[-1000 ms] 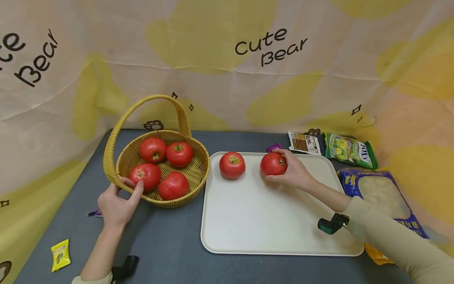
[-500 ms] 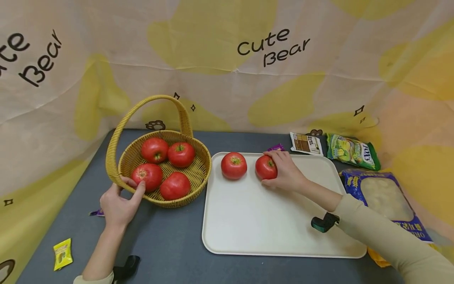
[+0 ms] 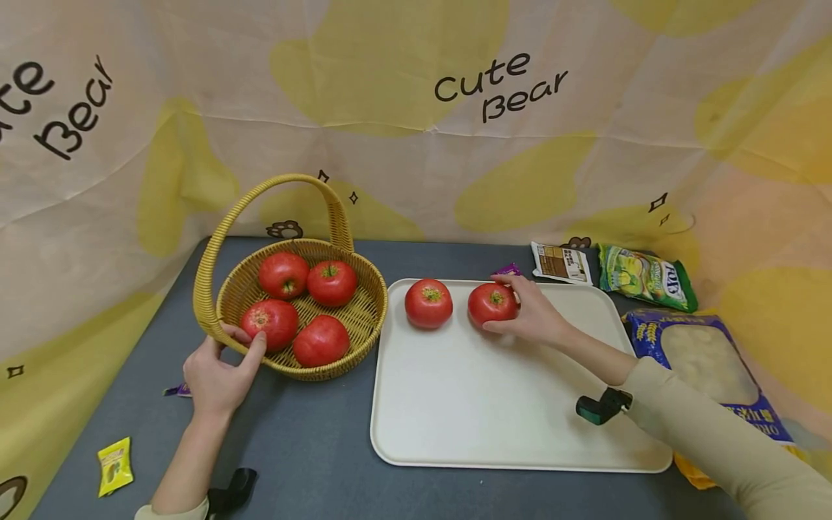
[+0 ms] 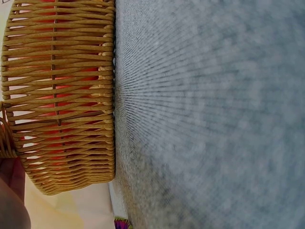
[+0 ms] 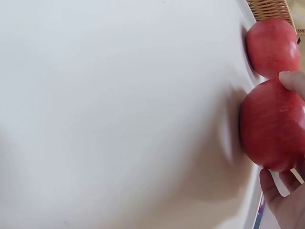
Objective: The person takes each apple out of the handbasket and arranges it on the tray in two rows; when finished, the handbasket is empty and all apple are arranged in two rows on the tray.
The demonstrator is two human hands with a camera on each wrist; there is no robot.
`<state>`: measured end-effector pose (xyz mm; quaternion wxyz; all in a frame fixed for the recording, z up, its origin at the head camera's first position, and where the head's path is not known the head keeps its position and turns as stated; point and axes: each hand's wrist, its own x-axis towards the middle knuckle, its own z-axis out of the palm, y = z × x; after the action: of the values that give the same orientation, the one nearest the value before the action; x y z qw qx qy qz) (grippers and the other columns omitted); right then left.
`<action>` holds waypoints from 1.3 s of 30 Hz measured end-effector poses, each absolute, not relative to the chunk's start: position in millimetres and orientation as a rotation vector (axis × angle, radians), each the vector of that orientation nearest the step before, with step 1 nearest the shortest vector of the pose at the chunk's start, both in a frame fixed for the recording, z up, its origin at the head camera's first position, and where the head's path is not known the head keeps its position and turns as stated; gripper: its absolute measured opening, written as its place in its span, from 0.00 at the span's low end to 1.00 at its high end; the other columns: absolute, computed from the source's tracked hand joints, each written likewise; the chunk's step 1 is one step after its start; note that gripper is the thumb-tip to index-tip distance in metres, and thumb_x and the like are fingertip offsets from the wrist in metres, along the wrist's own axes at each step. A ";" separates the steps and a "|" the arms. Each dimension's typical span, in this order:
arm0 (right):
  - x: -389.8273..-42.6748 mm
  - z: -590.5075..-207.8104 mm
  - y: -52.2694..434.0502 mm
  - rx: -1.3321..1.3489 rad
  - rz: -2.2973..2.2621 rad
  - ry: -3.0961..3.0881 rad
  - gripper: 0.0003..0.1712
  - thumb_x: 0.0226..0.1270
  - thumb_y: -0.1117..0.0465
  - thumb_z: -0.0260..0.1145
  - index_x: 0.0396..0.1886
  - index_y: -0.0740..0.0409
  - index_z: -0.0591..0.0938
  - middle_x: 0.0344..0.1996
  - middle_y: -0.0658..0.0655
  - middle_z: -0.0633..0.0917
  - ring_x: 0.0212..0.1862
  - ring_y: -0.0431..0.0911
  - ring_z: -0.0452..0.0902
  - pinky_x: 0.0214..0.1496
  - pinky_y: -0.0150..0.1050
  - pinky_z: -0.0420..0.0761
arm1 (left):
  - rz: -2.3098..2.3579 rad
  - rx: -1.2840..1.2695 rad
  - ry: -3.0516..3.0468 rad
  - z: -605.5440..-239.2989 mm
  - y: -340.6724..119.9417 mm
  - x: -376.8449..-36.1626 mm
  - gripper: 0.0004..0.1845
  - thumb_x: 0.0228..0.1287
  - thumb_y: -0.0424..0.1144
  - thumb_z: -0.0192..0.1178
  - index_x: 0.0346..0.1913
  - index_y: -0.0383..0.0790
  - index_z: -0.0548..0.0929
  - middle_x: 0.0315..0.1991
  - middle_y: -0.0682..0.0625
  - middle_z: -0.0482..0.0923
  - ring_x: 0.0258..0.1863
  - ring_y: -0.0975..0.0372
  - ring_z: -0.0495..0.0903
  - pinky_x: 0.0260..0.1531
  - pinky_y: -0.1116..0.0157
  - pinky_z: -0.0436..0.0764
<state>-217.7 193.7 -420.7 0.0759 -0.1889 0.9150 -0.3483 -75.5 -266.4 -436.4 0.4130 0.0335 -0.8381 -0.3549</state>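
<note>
Draped behind the dark grey table (image 3: 312, 426) is a cream cloth backdrop (image 3: 390, 159) with yellow patches and the printed words "Cute Bear", closing off the far side and both flanks of the scene.

A woven yellow wicker basket with an arched handle (image 3: 295, 361) is standing at the left of the table, touching or nearly touching the left edge of a cream rectangular plastic tray (image 3: 494, 412). Four red tomatoes (image 3: 318, 339) are lying inside the basket. The left hand (image 3: 217, 379) is gripping the near rim, thumb and fingers curled over the weave; this hold appears to be steadying the basket against sliding. The left wrist view is showing only the basket wall against the table.

Two red tomatoes are resting at the far end of the tray, just beside each other. The left tray tomato (image 3: 428, 302) is standing free. The right tray tomato (image 3: 491, 303) is sitting on the tray with the right hand (image 3: 536, 318) cupped round its right side, fingers curled and touching it, which is probably keeping the round fruit from rolling.

Several snack packets (image 3: 643, 278) and a large blue bag (image 3: 705, 361) are lying at the right of the tray. A small yellow sachet (image 3: 112, 466) is lying at the near left.
</note>
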 end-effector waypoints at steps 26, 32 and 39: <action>-228.5 -382.9 165.0 -0.732 -1.188 2.731 0.16 0.63 0.58 0.69 0.51 0.55 0.82 0.52 0.54 0.80 0.56 0.53 0.73 0.53 0.52 0.79 | -0.881 0.101 -2.113 -437.0 -269.8 -74.2 0.12 0.49 0.39 0.69 0.28 0.35 0.79 0.24 0.62 0.74 0.25 0.81 0.66 0.28 0.71 0.64; -231.7 -354.7 112.1 -0.846 -1.283 2.495 0.09 0.66 0.61 0.67 0.45 0.54 0.85 0.43 0.51 0.84 0.47 0.47 0.79 0.50 0.42 0.81 | -0.886 0.105 -2.120 -436.6 -269.2 -74.0 0.12 0.49 0.39 0.69 0.28 0.34 0.79 0.24 0.59 0.75 0.24 0.74 0.69 0.28 0.70 0.65; -230.1 -347.5 44.1 -1.141 -1.123 2.223 0.10 0.68 0.60 0.66 0.47 0.54 0.84 0.42 0.50 0.85 0.46 0.41 0.78 0.50 0.34 0.80 | -0.890 0.082 -2.115 -437.1 -268.3 -76.2 0.12 0.48 0.39 0.70 0.28 0.35 0.79 0.23 0.54 0.77 0.24 0.75 0.69 0.28 0.73 0.64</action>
<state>-230.1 44.1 -347.5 0.1996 -0.4083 0.7951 -0.4016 -76.2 -268.3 -437.1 0.4101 0.0325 -0.8401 -0.3534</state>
